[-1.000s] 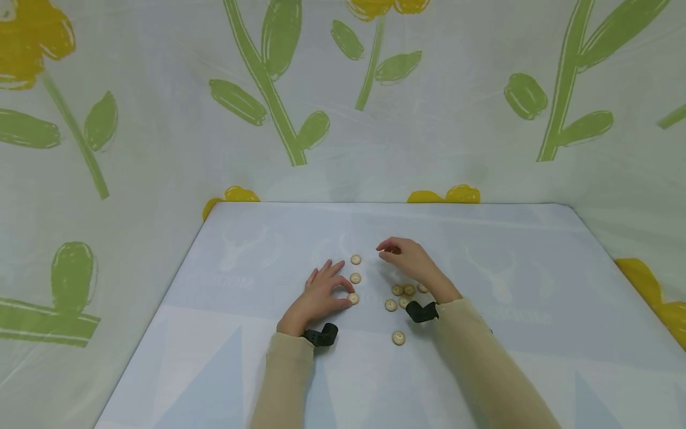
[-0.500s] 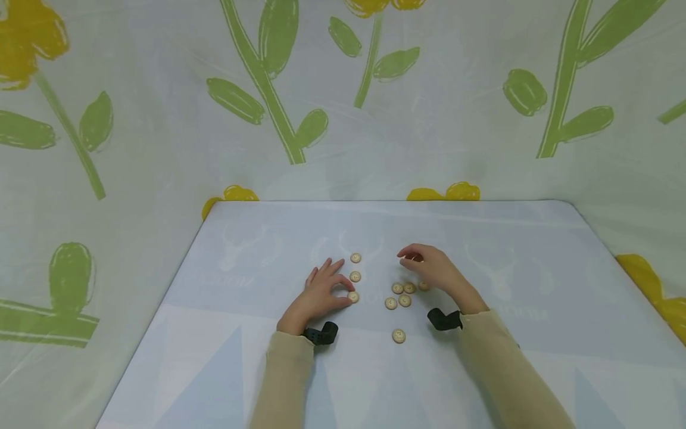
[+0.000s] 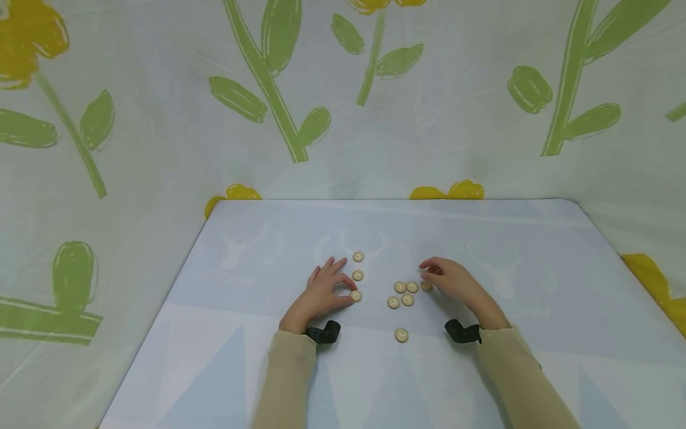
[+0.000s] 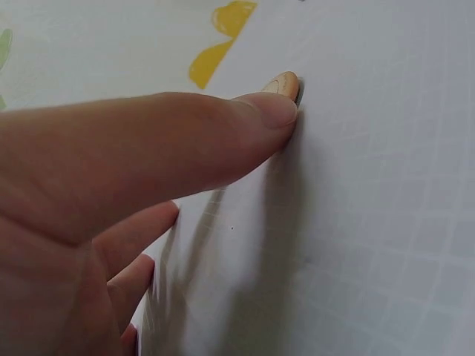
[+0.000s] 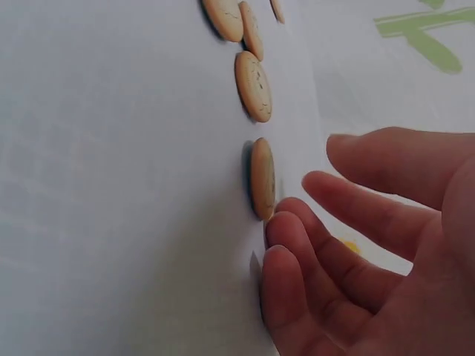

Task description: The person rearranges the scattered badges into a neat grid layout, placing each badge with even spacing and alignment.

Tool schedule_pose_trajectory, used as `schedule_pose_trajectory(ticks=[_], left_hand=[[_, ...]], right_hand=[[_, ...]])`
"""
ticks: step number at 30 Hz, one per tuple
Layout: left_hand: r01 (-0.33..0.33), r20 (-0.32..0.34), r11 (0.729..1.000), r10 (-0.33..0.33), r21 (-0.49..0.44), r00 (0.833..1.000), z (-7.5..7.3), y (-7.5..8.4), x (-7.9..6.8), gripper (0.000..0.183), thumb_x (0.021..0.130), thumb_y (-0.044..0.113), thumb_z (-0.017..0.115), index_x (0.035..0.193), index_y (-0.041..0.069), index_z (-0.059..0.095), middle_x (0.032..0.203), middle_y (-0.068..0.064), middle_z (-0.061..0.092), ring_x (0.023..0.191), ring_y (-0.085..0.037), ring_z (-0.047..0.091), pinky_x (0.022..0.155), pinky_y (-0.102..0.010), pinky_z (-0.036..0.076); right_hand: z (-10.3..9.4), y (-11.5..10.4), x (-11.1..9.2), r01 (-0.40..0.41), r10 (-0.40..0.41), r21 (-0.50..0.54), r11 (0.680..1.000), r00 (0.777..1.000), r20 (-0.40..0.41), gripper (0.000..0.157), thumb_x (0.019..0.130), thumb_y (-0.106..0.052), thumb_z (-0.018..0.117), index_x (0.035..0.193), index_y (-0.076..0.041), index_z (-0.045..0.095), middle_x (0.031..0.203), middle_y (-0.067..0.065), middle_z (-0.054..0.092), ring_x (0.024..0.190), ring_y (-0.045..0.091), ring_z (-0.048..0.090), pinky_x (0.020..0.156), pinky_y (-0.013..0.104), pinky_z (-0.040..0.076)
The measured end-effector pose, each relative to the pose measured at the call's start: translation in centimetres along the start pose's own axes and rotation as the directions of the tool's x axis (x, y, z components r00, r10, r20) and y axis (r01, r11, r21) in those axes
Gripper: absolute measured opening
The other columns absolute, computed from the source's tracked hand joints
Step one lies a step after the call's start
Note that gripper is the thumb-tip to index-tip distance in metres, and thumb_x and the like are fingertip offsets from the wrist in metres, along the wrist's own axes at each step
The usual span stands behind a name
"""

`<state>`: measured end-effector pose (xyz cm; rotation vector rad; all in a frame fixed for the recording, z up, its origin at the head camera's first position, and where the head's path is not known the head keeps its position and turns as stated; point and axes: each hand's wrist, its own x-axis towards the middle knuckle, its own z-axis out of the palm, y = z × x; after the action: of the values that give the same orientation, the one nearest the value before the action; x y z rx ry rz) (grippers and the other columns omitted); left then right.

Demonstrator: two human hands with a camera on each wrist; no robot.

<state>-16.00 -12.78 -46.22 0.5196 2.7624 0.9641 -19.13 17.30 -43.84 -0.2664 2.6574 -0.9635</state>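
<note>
Round, light wooden buttons lie flat on the table. In the head view, my left hand (image 3: 324,295) pinches the nearest button (image 3: 356,296) of a short column between thumb and forefinger, its other fingers spread on the table. The left wrist view shows that button's rim (image 4: 286,80) past the thumb tip. Two more buttons, a middle one (image 3: 358,275) and a far one (image 3: 358,257), continue the column. My right hand (image 3: 455,280) hovers with loosely bent fingers and nothing in them, beside the rightmost button (image 3: 426,286). In the right wrist view its fingertips are close to a button (image 5: 262,178).
A loose cluster of several buttons (image 3: 407,300) lies between the hands. One single button (image 3: 401,335) sits nearer the person. The pale patterned table (image 3: 214,357) meets a flower-print cloth (image 3: 455,137) at its back and sides.
My right hand has moved right and toward the person, from beyond the column to the rightmost button, uncovering the cluster. The left hand stays on its button.
</note>
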Motion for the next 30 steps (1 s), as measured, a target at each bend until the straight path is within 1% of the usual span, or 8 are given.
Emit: schedule_pose_trajectory(ticks=[3,5,10,13,20,24,30], left_hand=[[0.003,0.001,1.000,-0.003,0.000,1.000,-0.1,0.0,0.0,0.013,0.075,0.030,0.069,0.086,0.028,0.061,0.145,-0.002,0.024,0.135,-0.022,0.004,0.104,-0.044,0.000],[0.005,-0.004,1.000,-0.005,-0.001,1.000,-0.1,0.0,0.0,0.014,0.075,0.030,0.069,0.086,0.028,0.061,0.145,-0.002,0.024,0.135,-0.022,0.004,0.104,-0.045,0.000],[0.009,-0.007,1.000,-0.009,-0.002,1.000,-0.1,0.0,0.0,0.014,0.075,0.031,0.070,0.085,0.028,0.061,0.145,-0.002,0.024,0.135,-0.023,0.005,0.105,-0.045,0.000],[0.006,-0.007,1.000,-0.006,-0.010,1.000,-0.1,-0.1,0.0,0.014,0.075,0.030,0.069,0.085,0.027,0.062,0.145,-0.003,0.025,0.135,-0.023,0.005,0.104,-0.045,0.000],[0.003,-0.001,1.000,-0.003,-0.020,1.000,0.0,0.0,-0.1,0.013,0.075,0.030,0.069,0.086,0.027,0.062,0.145,-0.002,0.024,0.135,-0.023,0.005,0.105,-0.044,0.000],[0.001,-0.001,0.999,-0.001,-0.033,1.000,-0.1,0.1,-0.1,0.013,0.075,0.029,0.069,0.085,0.027,0.062,0.145,-0.003,0.024,0.135,-0.023,0.005,0.105,-0.044,0.000],[-0.005,0.001,1.000,0.005,-0.028,1.000,-0.2,0.1,-0.2,0.012,0.076,0.030,0.068,0.085,0.026,0.062,0.145,-0.004,0.024,0.135,-0.024,0.005,0.104,-0.045,0.000]], right_hand=[[0.1,0.3,-0.6,0.000,0.000,-0.002,1.000,1.000,-0.025,0.028,0.086,-0.020,0.057,0.111,-0.008,0.058,0.099,0.009,0.058,0.090,0.024,0.052,0.074,0.038,0.044],[0.1,0.4,-0.9,0.012,-0.012,-0.007,1.000,0.999,-0.031,0.028,0.085,-0.017,0.057,0.111,-0.008,0.058,0.097,0.008,0.058,0.089,0.024,0.052,0.074,0.038,0.042],[0.4,0.8,-1.5,0.008,-0.008,-0.001,1.000,0.999,-0.038,0.028,0.084,-0.010,0.056,0.112,-0.007,0.058,0.094,0.007,0.056,0.086,0.022,0.049,0.074,0.037,0.041],[0.6,0.8,-1.7,0.021,-0.022,-0.016,1.000,0.999,-0.048,0.028,0.084,-0.010,0.057,0.112,-0.007,0.058,0.093,0.007,0.055,0.084,0.021,0.048,0.072,0.036,0.040],[1.0,1.0,-1.9,0.078,-0.084,-0.102,0.992,0.995,-0.059,0.028,0.083,-0.010,0.058,0.111,-0.008,0.058,0.088,0.005,0.051,0.079,0.019,0.046,0.069,0.034,0.040],[1.1,1.1,-1.9,0.092,-0.099,-0.100,0.991,0.993,-0.069,0.027,0.084,-0.012,0.058,0.111,-0.008,0.058,0.087,0.005,0.050,0.078,0.019,0.045,0.067,0.033,0.039],[1.3,1.1,-1.9,0.064,-0.068,-0.060,0.996,0.995,-0.070,0.024,0.084,-0.016,0.060,0.107,-0.008,0.059,0.089,0.005,0.051,0.080,0.019,0.046,0.068,0.034,0.039]])
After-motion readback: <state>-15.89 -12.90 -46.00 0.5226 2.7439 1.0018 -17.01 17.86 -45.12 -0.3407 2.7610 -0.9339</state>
